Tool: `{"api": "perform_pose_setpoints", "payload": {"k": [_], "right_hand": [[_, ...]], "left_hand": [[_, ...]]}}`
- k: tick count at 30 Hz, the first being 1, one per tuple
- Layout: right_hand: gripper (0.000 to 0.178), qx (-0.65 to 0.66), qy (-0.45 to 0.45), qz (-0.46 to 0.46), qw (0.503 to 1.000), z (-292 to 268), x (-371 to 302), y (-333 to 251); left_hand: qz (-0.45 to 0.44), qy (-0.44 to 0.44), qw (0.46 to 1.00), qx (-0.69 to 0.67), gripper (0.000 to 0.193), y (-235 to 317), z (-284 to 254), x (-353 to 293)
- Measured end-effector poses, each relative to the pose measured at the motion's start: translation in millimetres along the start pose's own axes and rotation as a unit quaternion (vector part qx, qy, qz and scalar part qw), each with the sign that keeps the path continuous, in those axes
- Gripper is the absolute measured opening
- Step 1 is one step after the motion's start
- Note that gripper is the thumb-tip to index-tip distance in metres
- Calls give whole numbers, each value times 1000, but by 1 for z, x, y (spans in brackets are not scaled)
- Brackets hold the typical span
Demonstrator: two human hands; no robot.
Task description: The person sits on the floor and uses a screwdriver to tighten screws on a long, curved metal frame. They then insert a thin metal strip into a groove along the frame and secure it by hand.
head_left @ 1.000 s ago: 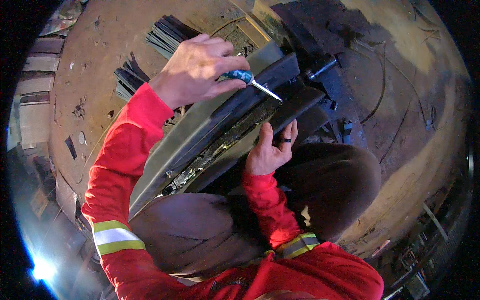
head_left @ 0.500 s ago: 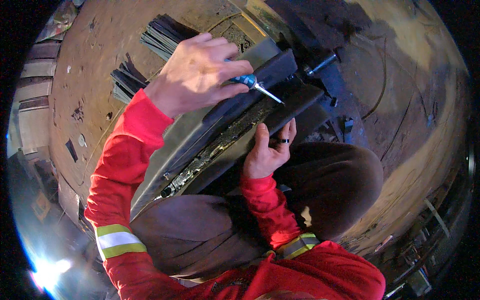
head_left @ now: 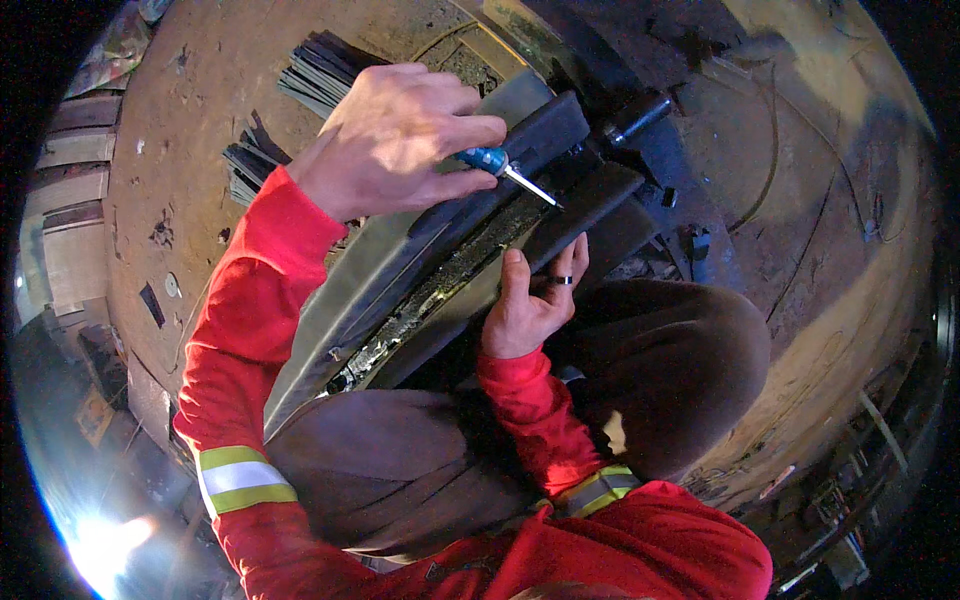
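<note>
My left hand [head_left: 400, 140] is closed around the blue handle of a screwdriver [head_left: 532, 187]. Its thin metal shaft slants down to the right. The tip meets, or hovers just over, a dark flange [head_left: 590, 205] of a long metal piece; I cannot tell if they touch. Below it, my right hand [head_left: 522, 315], with a dark ring on one finger, grips the flange's near edge, thumb on the near side and fingertips curled behind. Between the raised flanges runs a groove [head_left: 435, 290] caked with black, shiny grit. The long piece slants from lower left to upper right, above my bent legs.
Two bundles of thin dark strips [head_left: 320, 75] lie on the brown floor beyond my left arm. A dark cylindrical rod end [head_left: 640, 120] sticks out past the long piece. Cables [head_left: 770, 170] trail at right. Stacked boards [head_left: 75, 210] line the far left, near a bright light [head_left: 105, 545].
The screwdriver tip has shifted slightly to the left along with the view. Both hands keep the same grips.
</note>
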State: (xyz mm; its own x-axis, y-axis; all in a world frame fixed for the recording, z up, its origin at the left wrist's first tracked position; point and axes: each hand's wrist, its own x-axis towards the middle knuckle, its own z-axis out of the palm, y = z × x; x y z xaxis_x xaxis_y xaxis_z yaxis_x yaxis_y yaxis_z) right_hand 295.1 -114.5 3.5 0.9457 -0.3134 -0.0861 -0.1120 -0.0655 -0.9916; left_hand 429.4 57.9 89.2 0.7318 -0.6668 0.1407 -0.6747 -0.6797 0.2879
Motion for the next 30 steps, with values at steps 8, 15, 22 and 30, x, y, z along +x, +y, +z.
{"api": "perform_pose_setpoints", "payload": {"k": [8,15,22,30], "right_hand": [[64,-4,7,2,1000,1,2,1],[54,12,33,-4,999,6,0,-6],[65,15,13,27,999,4,1,-5],[64,32,16,26,999,2,2,-7]], "left_hand": [[-11,11,999,-42,29,-3,6,6],[-40,-9,997,-63,27,-5,-1,-2],[-53,-8,996,-70,29,-4,5,-2],[-50,-13,998,-48,30,2,3,4]]}}
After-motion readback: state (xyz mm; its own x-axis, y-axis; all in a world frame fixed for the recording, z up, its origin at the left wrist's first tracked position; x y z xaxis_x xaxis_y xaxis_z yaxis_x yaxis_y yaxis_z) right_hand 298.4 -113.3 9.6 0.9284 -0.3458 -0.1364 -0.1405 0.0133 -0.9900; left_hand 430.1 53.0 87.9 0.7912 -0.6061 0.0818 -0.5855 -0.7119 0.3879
